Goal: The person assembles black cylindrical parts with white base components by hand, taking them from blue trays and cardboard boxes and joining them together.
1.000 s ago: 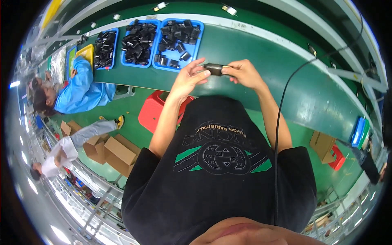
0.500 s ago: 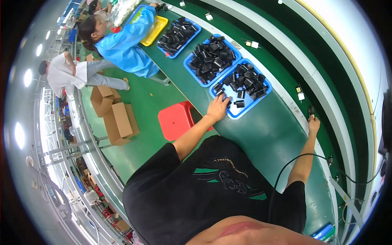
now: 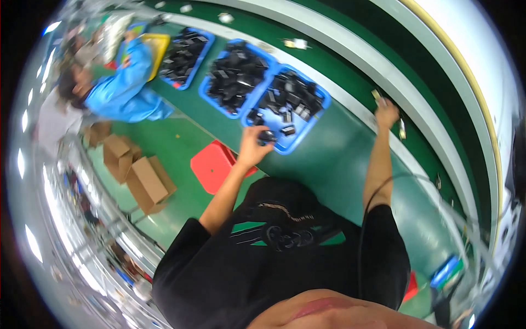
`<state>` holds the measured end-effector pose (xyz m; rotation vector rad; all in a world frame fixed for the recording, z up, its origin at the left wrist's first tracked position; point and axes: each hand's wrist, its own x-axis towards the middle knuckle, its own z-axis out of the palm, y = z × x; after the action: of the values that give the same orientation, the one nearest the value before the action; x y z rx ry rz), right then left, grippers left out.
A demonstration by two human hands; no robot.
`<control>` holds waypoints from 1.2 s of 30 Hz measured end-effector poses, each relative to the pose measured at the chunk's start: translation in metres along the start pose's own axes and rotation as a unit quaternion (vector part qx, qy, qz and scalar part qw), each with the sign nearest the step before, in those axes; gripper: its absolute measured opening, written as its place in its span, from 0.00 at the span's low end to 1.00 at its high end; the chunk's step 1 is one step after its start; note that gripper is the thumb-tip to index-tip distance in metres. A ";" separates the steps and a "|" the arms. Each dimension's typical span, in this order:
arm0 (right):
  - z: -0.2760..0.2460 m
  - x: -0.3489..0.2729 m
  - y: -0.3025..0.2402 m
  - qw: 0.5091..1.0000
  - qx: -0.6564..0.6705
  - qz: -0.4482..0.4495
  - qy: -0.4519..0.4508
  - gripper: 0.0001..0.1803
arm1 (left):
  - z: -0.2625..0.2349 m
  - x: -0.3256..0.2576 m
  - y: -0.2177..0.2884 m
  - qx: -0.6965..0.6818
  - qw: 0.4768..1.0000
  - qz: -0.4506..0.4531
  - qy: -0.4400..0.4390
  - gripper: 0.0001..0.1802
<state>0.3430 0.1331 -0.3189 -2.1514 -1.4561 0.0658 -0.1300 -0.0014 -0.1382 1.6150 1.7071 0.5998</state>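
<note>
At the near corner of the nearest blue tray point(image 3: 284, 149), my left hand point(image 3: 253, 147) is closed on a small black plastic housing point(image 3: 267, 136). Loose black housings point(image 3: 296, 93) lie heaped toward that tray's far side, with a few nearer my fingers. Out to the right, my right arm reaches over the green conveyor belt point(image 3: 350, 82). There my right hand point(image 3: 387, 114) pinches a small white and yellowish component point(image 3: 376, 96), partly covered by the fingers and blurred. A similar white component point(image 3: 402, 129) lies on the belt close beside that hand.
Two more blue trays point(image 3: 207, 90) of black housings and a yellow tray point(image 3: 159, 57) stand farther left on the green table. A person in blue point(image 3: 123, 90) works there. A red stool point(image 3: 211, 167) and cardboard boxes point(image 3: 148, 183) are on the floor. A black cable point(image 3: 360, 257) hangs by my right arm.
The view has swung, shifting the trays left. My left hand has lifted a black housing at the tray corner. My right hand no longer has the black housing and is now on a white component.
</note>
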 end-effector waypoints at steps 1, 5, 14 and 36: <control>-0.001 -0.002 -0.015 0.999 -0.049 -0.017 -0.017 0.23 | -0.002 -0.011 -0.002 -0.016 0.999 -0.011 0.042 0.26; -0.013 -0.024 -0.027 1.000 0.009 0.015 0.020 0.21 | -0.003 -0.023 0.021 -0.360 0.915 -0.184 -0.002 0.25; -0.169 -0.099 -0.130 0.856 0.506 0.099 -0.046 0.27 | -0.027 -0.040 0.129 -0.664 0.733 -0.110 -0.097 0.23; -0.392 -0.260 -0.243 0.899 0.427 0.012 -0.097 0.16 | -0.010 -0.141 0.216 -0.639 0.740 -0.082 -0.193 0.24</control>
<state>0.1576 -0.1852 0.0615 -1.4489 -1.1737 0.7960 0.0017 -0.1146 0.0535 0.4889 0.6939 0.9494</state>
